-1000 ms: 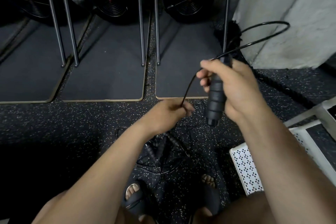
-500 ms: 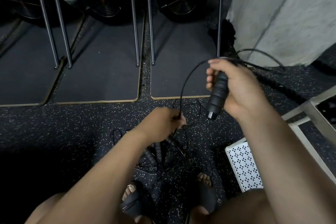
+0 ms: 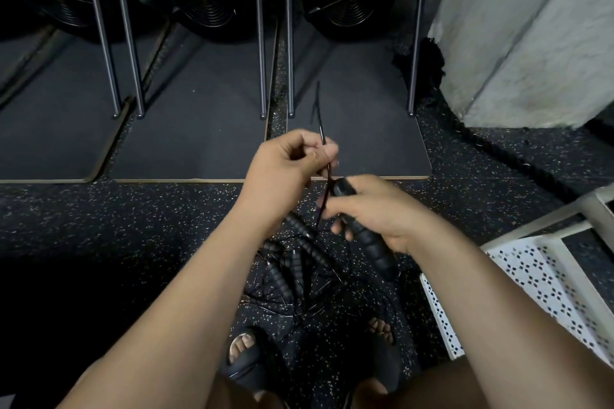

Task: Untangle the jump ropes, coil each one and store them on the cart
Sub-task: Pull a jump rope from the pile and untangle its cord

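While right hand [image 3: 375, 212] curls round handle [image 3: 372, 242] above tangled pile [image 3: 292, 272], left hand [image 3: 289, 163] pinches cord [image 3: 327, 169] between thumb and fingers over pile's far side. Likely purpose: keep one rope taut and clear of tangle. Handle long axis diagonal, cord end toward left hand, butt toward cart [image 3: 531, 276], right of pile. Cord near-vertical through pinch, blurred.

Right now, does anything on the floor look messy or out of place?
Yes: the jump ropes lie in a tangled heap on the floor by the feet, crossing one another. The right hand grips one handle, the left hand pinches a cord.
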